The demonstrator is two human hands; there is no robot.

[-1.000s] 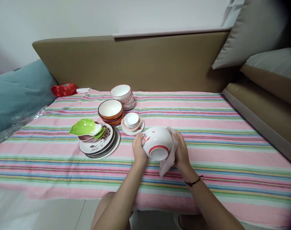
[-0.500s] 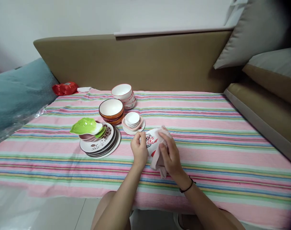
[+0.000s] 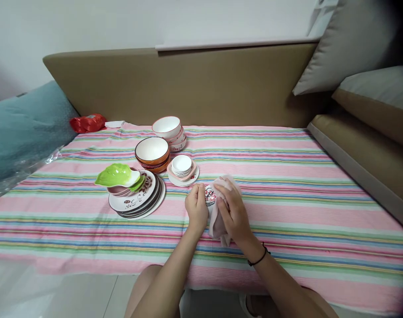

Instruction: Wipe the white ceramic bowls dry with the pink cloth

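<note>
My left hand (image 3: pixel 197 208) is closed on the near-left edge of a white bowl (image 3: pixel 209 194) with a red and black print on its outside. Over the bowl's right part lies a pale pink cloth (image 3: pixel 218 223), pressed on by the bent fingers of my right hand (image 3: pixel 233 210). Cloth and fingers hide much of the bowl. Just beyond my left hand, small white dishes (image 3: pixel 181 164) are stacked on a pink dish and a flowered plate (image 3: pixel 191 179).
Left of my hands is a plate stack (image 3: pixel 130 203) topped by a green leaf-shaped dish (image 3: pixel 117 176). Behind it stand orange-brown bowls (image 3: pixel 152 152) and white red-rimmed bowls (image 3: pixel 168 128). A striped cloth (image 3: pixel 287 185) covers the seat; a red packet (image 3: pixel 88 123) lies at the far left.
The bowl has turned, so a different part of its print shows. My right hand and the cloth have shifted slightly over it; my left hand still grips its edge.
</note>
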